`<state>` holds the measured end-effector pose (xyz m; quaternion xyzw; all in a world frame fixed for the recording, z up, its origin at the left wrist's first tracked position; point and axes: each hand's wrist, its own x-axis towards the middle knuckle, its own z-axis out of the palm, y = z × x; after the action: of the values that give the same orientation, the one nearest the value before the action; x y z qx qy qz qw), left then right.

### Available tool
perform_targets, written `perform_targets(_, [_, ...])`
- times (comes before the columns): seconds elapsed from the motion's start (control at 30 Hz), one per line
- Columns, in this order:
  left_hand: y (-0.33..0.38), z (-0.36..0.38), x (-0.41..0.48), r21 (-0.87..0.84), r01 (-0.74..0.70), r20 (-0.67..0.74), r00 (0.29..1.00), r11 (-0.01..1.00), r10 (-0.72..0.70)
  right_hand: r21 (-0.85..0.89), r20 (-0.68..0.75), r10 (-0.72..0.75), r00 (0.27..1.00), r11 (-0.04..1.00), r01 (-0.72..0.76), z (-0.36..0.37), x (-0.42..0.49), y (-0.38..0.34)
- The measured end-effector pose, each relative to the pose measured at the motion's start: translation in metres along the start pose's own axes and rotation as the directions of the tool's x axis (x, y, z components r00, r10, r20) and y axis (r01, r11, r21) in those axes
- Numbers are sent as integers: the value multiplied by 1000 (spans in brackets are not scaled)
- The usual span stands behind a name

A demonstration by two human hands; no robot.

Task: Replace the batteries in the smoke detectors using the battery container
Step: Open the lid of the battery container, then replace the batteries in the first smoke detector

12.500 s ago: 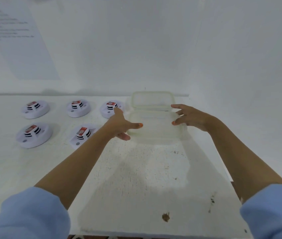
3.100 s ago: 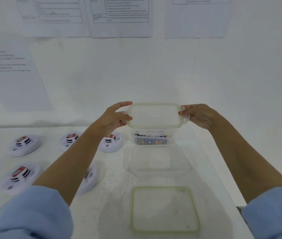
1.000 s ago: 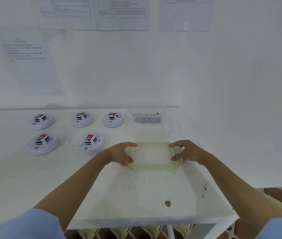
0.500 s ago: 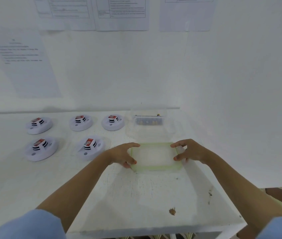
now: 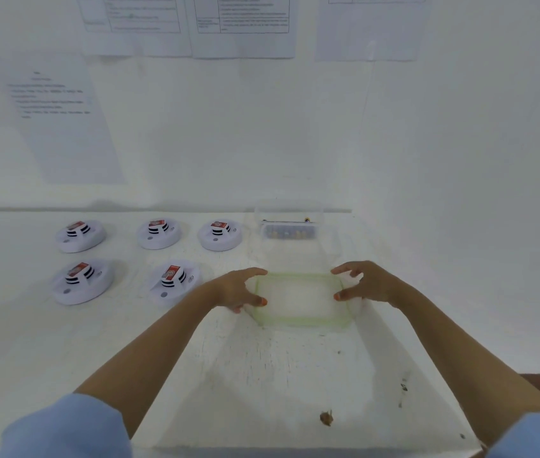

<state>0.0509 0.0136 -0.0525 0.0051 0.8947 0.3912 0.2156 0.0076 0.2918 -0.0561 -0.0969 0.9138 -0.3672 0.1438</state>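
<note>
Bench point(image 5: 63, 352): one white top set against a white wall point(image 5: 229, 143); it carries everything below.
Smoke detectors point(image 5: 159, 233): five white round units on the left half of the bench. Three stand in the back row, with the outer two at point(image 5: 80, 236) and point(image 5: 219, 235). Two stand in the front row at point(image 5: 81, 282) and point(image 5: 174, 282). Each has a red-topped block with black stripes on its upper face.
Battery container point(image 5: 290, 223): one clear box at the back of the bench near the wall, just right of the back row. It has no lid on. The batteries inside are too blurred to count.
Lid point(image 5: 300, 300): one clear rectangular lid with a green rim, in front of the battery container and apart from it. Whether it lies on the bench or on something clear beneath it cannot be told.
Left hand point(image 5: 238, 289): its fingers point(image 5: 257, 272) curl over the lid's left short edge and its thumb presses the near corner, so it grips the lid.
Right hand point(image 5: 367, 282): it grips the lid's right short edge in the same way, thumb near and fingers far.
Sleeves point(image 5: 63, 428): two, light blue, at the lower corners.
Sheets of paper point(image 5: 57, 117): four on the wall, one at the left and three along the top; the print is unreadable.
Stain point(image 5: 326, 418): one brown mark near the front edge of the bench.
</note>
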Motion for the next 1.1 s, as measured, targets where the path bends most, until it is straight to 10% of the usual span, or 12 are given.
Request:
perform_targets(0.17, [1,-31,-10,7,-102,-180,978,995,101,-28,-213,-145,966,989,143,-17,5,-29])
perform_targets(0.47, [-33,-75,-28,5,-170,-367,916,985,160,202,-129,-337,933,912,358,32,20,-115])
perform_targets(1.1, [-140,-112,-24,128,-200,-65,976,972,209,59,139,-266,954,964,260,199,59,-183])
